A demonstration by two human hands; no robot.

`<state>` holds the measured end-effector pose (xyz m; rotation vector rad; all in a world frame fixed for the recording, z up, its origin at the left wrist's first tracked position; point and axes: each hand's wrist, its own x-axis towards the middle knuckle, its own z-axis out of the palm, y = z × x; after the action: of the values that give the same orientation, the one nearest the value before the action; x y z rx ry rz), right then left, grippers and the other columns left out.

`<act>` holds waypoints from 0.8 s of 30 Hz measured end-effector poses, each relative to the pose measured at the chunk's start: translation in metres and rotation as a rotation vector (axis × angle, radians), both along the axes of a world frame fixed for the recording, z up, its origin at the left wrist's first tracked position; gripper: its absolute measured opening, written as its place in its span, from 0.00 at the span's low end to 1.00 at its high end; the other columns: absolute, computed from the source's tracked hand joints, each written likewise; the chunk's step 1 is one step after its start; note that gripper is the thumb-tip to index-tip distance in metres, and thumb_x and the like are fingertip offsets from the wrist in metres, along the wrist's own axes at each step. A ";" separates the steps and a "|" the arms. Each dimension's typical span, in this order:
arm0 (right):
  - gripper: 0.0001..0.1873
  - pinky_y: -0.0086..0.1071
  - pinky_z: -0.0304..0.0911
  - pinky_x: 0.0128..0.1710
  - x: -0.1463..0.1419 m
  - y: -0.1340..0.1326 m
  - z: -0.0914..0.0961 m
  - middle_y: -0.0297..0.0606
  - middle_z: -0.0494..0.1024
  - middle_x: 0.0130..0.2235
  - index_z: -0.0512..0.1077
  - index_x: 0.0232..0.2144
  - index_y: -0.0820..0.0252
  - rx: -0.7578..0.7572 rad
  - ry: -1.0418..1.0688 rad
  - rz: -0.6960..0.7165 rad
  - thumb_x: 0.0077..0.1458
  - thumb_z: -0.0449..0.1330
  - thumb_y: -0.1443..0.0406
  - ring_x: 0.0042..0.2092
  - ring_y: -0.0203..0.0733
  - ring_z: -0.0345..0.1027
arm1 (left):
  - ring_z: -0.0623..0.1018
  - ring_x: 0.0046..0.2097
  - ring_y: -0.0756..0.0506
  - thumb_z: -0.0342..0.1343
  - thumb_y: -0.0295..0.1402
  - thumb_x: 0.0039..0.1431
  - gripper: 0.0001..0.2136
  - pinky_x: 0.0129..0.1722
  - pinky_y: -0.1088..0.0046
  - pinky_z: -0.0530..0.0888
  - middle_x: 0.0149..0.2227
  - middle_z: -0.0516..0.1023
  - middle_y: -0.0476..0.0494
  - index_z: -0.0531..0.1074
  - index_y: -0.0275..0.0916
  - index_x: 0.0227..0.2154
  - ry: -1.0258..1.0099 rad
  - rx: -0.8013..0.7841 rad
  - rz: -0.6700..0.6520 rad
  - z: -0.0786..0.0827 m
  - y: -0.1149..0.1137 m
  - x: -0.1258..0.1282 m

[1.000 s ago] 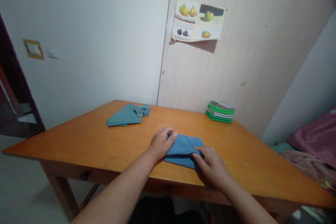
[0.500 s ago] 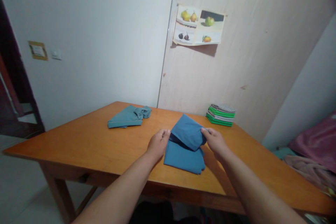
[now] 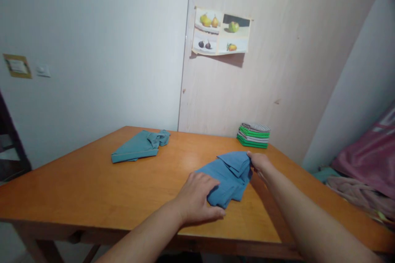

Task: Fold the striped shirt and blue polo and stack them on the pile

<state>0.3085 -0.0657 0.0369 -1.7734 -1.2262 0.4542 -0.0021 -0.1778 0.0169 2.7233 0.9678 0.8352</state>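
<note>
A blue folded cloth [image 3: 230,176] lies near the front of the wooden table, its far right corner lifted. My right hand [image 3: 259,162] pinches that raised corner between thumb and fingers. At the cloth's near left side is my left hand [image 3: 199,197], thumb and fingers apart, the fingers reaching over the cloth's edge. Whether the left palm presses on the cloth is hidden. Farther back on the left rests a teal folded garment [image 3: 135,146], with a bunched part at its right end.
A stack of folded green and grey cloths [image 3: 253,135] stands at the table's back right. Behind the table [image 3: 92,189] rises a pale wall with a sheet of fruit pictures [image 3: 221,33]. Pink and beige fabric [image 3: 367,160] is heaped beyond the right edge.
My left hand has let go of the cloth's raised fold and come down nearer the front edge, fingers spread. The right hand still pinches the cloth, which has turned and tilted. The view has shifted right.
</note>
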 end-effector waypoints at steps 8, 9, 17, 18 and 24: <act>0.22 0.31 0.49 0.17 0.027 -0.023 -0.014 0.34 0.64 0.13 0.64 0.15 0.56 -0.221 -0.057 -0.044 0.59 0.56 0.56 0.16 0.37 0.57 | 0.74 0.43 0.40 0.52 0.26 0.54 0.07 0.48 0.61 0.63 0.37 0.77 0.43 0.71 0.42 0.34 0.215 0.089 0.128 0.006 0.015 0.001; 0.22 0.31 0.48 0.17 0.028 -0.028 -0.018 0.34 0.64 0.12 0.63 0.14 0.56 -0.236 -0.072 -0.016 0.58 0.57 0.57 0.16 0.36 0.56 | 0.74 0.43 0.40 0.52 0.25 0.54 0.07 0.48 0.61 0.64 0.37 0.77 0.43 0.70 0.42 0.33 0.222 0.086 0.151 0.008 0.017 -0.007; 0.13 0.29 0.49 0.23 0.016 -0.048 -0.022 0.33 0.70 0.18 0.67 0.18 0.58 -0.173 -0.310 0.140 0.49 0.63 0.60 0.24 0.37 0.62 | 0.75 0.37 0.43 0.48 0.25 0.48 0.12 0.37 0.70 0.68 0.34 0.78 0.47 0.73 0.43 0.32 -0.035 -0.348 0.154 0.019 0.032 -0.067; 0.12 0.29 0.49 0.24 0.008 -0.047 -0.018 0.34 0.72 0.21 0.69 0.20 0.58 -0.139 -0.347 0.150 0.50 0.62 0.59 0.26 0.38 0.64 | 0.75 0.36 0.44 0.49 0.26 0.48 0.11 0.34 0.71 0.69 0.33 0.77 0.47 0.73 0.43 0.32 -0.120 -0.406 0.152 0.020 0.033 -0.066; 0.28 0.33 0.54 0.29 -0.054 -0.054 -0.008 0.41 0.78 0.29 0.74 0.30 0.56 -0.107 -0.597 0.220 0.52 0.56 0.39 0.32 0.46 0.70 | 0.72 0.27 0.45 0.57 0.49 0.54 0.14 0.26 0.72 0.64 0.27 0.74 0.47 0.73 0.43 0.30 -0.175 -0.323 0.345 0.025 0.032 -0.021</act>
<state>0.2541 -0.1201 0.0287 -1.9442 -1.8518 0.1069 -0.0232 -0.1458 0.0421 2.2073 1.4151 0.8619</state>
